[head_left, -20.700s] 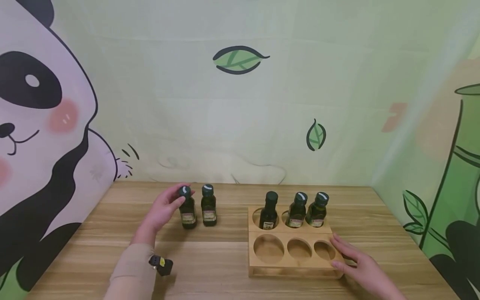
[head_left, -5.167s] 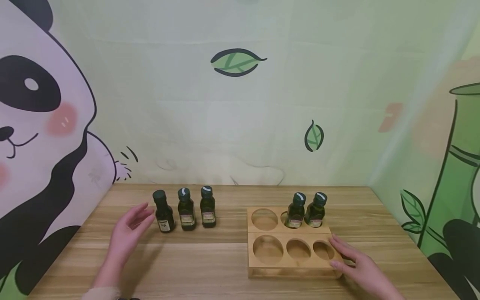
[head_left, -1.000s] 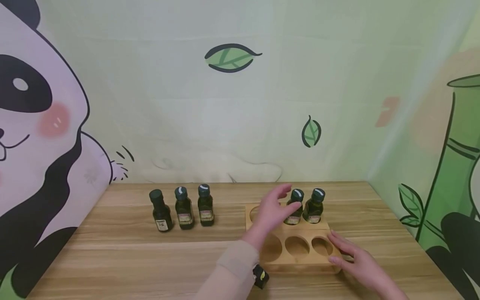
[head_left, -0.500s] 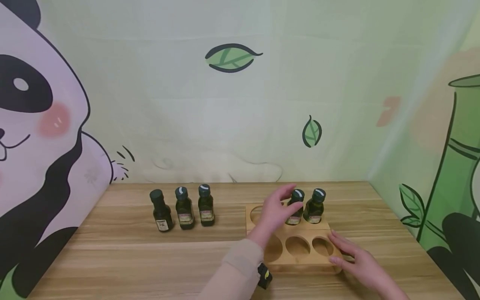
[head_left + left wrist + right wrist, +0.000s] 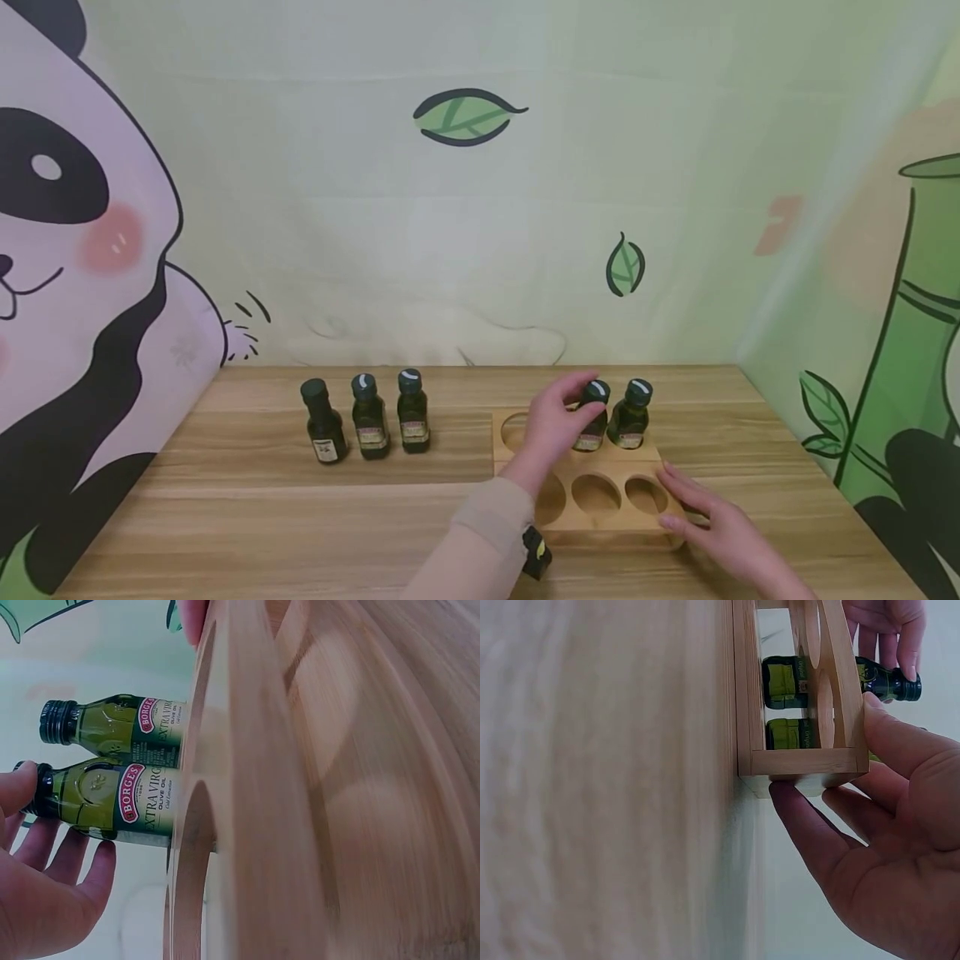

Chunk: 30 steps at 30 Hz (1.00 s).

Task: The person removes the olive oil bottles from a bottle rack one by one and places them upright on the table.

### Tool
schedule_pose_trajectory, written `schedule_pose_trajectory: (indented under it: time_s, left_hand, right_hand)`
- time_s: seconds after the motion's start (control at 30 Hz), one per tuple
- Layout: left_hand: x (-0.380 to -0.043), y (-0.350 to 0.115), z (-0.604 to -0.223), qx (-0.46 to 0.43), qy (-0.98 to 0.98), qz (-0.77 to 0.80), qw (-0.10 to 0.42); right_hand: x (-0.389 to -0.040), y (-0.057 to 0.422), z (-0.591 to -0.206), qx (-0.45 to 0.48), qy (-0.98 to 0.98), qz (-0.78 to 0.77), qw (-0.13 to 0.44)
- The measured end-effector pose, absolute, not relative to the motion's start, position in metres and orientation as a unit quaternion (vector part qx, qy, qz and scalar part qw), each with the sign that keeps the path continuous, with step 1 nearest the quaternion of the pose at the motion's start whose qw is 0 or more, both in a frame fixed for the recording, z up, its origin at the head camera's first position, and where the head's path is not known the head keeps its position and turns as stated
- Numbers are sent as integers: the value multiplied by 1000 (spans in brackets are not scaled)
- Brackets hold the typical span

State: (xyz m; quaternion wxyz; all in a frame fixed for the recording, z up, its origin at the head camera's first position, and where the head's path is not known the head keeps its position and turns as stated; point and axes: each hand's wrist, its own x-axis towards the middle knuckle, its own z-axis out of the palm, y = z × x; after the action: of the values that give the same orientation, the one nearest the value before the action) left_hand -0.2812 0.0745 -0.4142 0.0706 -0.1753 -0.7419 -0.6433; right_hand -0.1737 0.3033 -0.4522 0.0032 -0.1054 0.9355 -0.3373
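Left hand (image 5: pixel 553 423) has closed in, pinching one bottle (image 5: pixel 594 432); right hand (image 5: pixel 723 527) grips the rack (image 5: pixel 592 467).

A pale green backdrop (image 5: pixel 315 233) rises behind the wood-grain tabletop (image 5: pixel 247 525). The backdrop bears a black-and-white panda (image 5: pixel 97 321) at left, a large leaf (image 5: pixel 465 117), a smaller leaf (image 5: pixel 625 265) lower down, and green bamboo (image 5: pixel 911 358) at right.

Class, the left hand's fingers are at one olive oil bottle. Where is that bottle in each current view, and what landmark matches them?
Head: low, right of centre, the olive oil bottle at the left hand.
Left wrist: left side, the lower olive oil bottle of two.
Right wrist: upper right, the upper olive oil bottle, partly hidden.
Shared landmark: the wooden rack holding it.
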Motion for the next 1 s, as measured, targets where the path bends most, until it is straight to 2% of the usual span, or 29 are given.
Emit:
schedule_pose_trajectory:
  time_s: [0.5, 0.73, 1.0]
  left_hand:
    - [-281, 76, -415, -147, -721, -674, 68]
    - [-281, 77, -414, -130, -704, -692, 93]
    - [-279, 76, -395, -130, -681, -711, 114]
  right_hand:
    - [-173, 304, -453, -121, 932, -340, -12]
    - [-173, 305, -453, -124, 934, -336, -16]
    - [-174, 305, -455, -120, 934, -336, -12]
